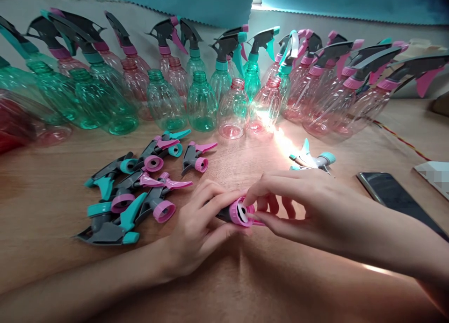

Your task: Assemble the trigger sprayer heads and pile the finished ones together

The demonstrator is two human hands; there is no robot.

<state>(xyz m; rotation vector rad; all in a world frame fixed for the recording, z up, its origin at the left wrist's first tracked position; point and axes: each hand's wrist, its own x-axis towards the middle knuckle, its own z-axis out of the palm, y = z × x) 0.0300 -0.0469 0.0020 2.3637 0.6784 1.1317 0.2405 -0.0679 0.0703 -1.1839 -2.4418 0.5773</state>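
My left hand (pixel 196 229) is wrapped round a grey spray-trigger head with a pink screw cap (pixel 239 212), held just above the wooden table (pixel 45 197). The cap's open end faces me. My right hand (pixel 298 206) comes in from the right; its thumb and forefinger pinch at the rim of that pink cap. What the right fingers hold there, if anything, is too small to make out. To the left of my left hand lies a pile of loose trigger heads (pixel 140 187) in grey with pink or teal caps.
Rows of pink and teal plastic spray bottles (pixel 199 103) stand along the back, some with triggers fitted, some open-necked. A white and teal trigger head (pixel 310 158) lies behind my right hand. A dark phone (pixel 389 192) and a white paper (pixel 435 173) lie at the right.
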